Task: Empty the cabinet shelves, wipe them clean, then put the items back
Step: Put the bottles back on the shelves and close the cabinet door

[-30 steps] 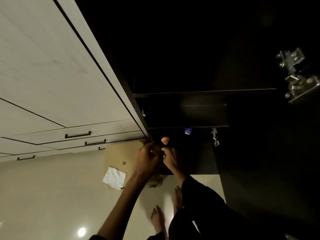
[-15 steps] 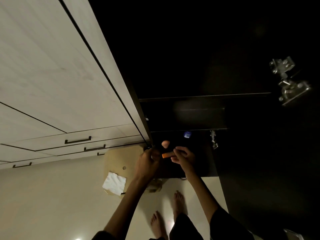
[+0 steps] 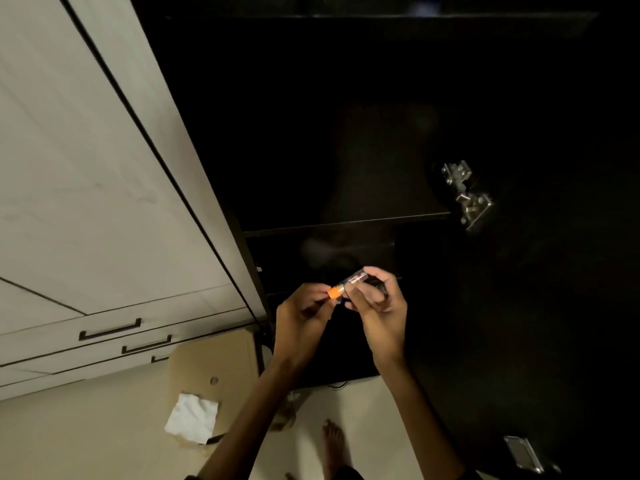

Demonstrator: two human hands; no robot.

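Both hands are raised in front of a dark open cabinet (image 3: 346, 150). My right hand (image 3: 377, 306) grips a small clear tube (image 3: 353, 281) with an orange cap (image 3: 335, 292). My left hand (image 3: 301, 320) pinches the orange cap end with its fingertips. A dark shelf edge (image 3: 346, 223) runs just above the hands. The shelf interiors are too dark to tell what lies on them.
Pale closed cabinet doors and drawers with dark handles (image 3: 109, 330) fill the left. On the cream floor lies a cardboard sheet (image 3: 214, 362) with a white cloth (image 3: 192, 417) on it. A metal hinge (image 3: 465, 195) shows on the open door at the right. My bare foot (image 3: 332, 441) stands below.
Both hands have risen from the low shelf toward the camera, bringing the orange-capped tube up. The view has tilted and closed in on the cabinet.
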